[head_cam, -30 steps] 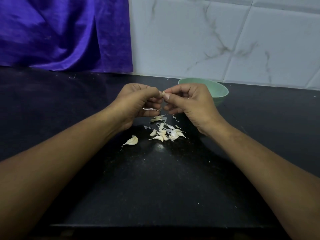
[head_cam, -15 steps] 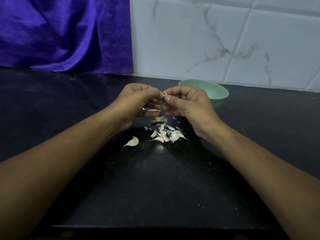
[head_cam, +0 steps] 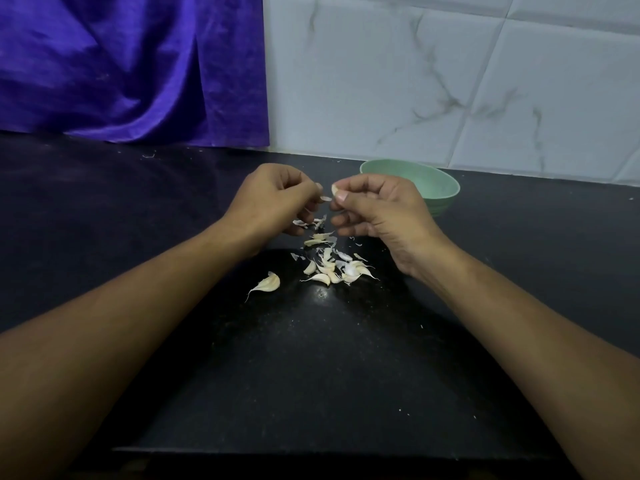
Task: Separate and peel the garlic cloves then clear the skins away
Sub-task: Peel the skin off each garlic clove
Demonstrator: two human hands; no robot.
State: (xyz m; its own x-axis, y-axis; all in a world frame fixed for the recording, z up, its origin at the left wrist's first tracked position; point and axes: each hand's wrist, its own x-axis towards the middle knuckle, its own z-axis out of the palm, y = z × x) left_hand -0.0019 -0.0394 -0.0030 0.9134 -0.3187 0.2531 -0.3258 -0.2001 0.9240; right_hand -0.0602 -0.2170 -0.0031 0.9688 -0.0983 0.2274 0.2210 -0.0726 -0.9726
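Note:
Both my hands hover above the black counter [head_cam: 311, 358]. My right hand [head_cam: 377, 209] pinches a small garlic clove [head_cam: 334, 189] between thumb and forefinger. My left hand [head_cam: 273, 202] pinches a strip of papery skin [head_cam: 325, 199] pulled off that clove, and more skin [head_cam: 306, 222] hangs from its lower fingers. Below the hands lies a pile of unpeeled cloves and loose skins [head_cam: 334, 268]. One single clove [head_cam: 268, 283] lies apart, to the pile's left.
A pale green bowl [head_cam: 436, 183] stands just behind my right hand, near the marbled tile wall. Purple cloth [head_cam: 131, 71] hangs at the back left. The counter's front edge [head_cam: 311, 452] runs along the bottom.
My hands have drawn slightly apart. The left one has peeled a strip of skin away from the clove held by the right.

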